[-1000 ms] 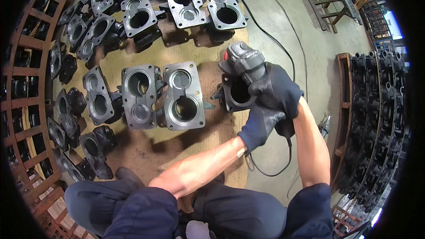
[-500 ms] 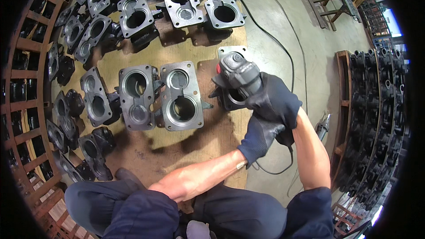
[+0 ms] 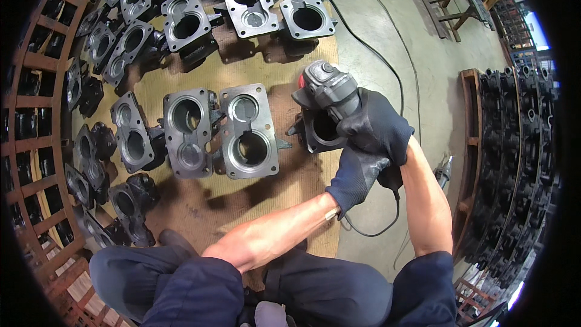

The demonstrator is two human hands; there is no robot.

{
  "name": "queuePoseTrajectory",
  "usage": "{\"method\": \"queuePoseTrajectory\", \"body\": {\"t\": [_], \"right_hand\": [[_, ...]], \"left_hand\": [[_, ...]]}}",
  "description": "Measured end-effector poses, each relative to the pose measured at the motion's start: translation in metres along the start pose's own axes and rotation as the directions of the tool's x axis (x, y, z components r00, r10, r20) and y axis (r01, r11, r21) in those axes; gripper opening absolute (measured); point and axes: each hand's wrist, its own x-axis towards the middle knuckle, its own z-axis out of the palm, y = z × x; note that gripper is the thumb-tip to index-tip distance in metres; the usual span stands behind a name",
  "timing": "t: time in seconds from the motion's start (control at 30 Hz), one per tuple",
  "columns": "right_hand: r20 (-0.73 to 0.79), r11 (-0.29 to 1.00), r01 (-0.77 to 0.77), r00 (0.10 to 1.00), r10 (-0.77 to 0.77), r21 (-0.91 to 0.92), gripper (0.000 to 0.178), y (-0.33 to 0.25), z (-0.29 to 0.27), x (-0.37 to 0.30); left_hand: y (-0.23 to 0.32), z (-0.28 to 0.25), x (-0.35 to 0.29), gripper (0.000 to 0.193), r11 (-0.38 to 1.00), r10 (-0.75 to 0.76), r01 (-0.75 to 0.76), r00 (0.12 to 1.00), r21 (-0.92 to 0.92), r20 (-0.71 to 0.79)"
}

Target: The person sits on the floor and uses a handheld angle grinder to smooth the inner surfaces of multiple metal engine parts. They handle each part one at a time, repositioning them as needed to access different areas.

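Note:
Both of my gloved hands are closed around a black angle grinder (image 3: 334, 92). My right hand (image 3: 380, 128) grips its body just behind the gear head, and my left hand (image 3: 357, 175) wraps it lower down, nearer to me. Under the grinder head sits a dark metal casting (image 3: 316, 143) with a flanged face and a round bore. Its far end is hidden by the tool, so contact of the disc with the face cannot be made out. A little red shows at the head's left side. Left of it stands a similar casting (image 3: 249, 126) with a bare grey face.
More castings (image 3: 186, 136) stand on the cardboard sheet (image 3: 242, 66) to the left and far side. The grinder's cord (image 3: 396, 212) loops by my right forearm. Another power tool (image 3: 445, 172) lies on the floor at right, before stacked castings (image 3: 514, 157). Wooden crate slats (image 3: 36, 60) line the left.
The grinder head has shifted slightly away from me, now covering the far end of the casting that showed before. Both hands keep their grip.

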Motion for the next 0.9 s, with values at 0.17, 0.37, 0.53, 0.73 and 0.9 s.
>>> {"method": "queuePoseTrajectory", "body": {"t": [0.17,0.37,0.53,0.73,0.9], "right_hand": [[-0.044,0.972,-0.049,0.997,0.061,0.228,0.049,-0.004,-0.018,-0.005],[-0.124,0.987,-0.116,0.984,0.129,0.111,0.035,0.005,-0.027,-0.011],[-0.033,0.998,-0.056,0.998,0.057,0.017,0.048,0.003,-0.009,-0.002],[-0.036,0.994,-0.100,0.994,0.102,0.045,0.051,-0.006,-0.017,0.011],[-0.009,0.989,-0.089,0.996,0.089,-0.115,0.051,-0.022,-0.007,0.002]], "left_hand": [[-0.009,0.002,0.027,0.030,0.978,-0.204,0.199,0.974,0.054,0.101],[0.005,0.012,0.026,0.027,0.976,-0.212,0.216,0.969,-0.018,0.130],[0.001,-0.002,0.010,0.031,0.992,-0.128,0.126,0.990,0.029,0.055],[0.006,-0.006,0.027,0.029,0.970,-0.209,0.192,0.971,0.149,0.114],[-0.010,0.001,0.012,0.029,0.997,-0.026,0.026,1.000,-0.074,0.000]]}}
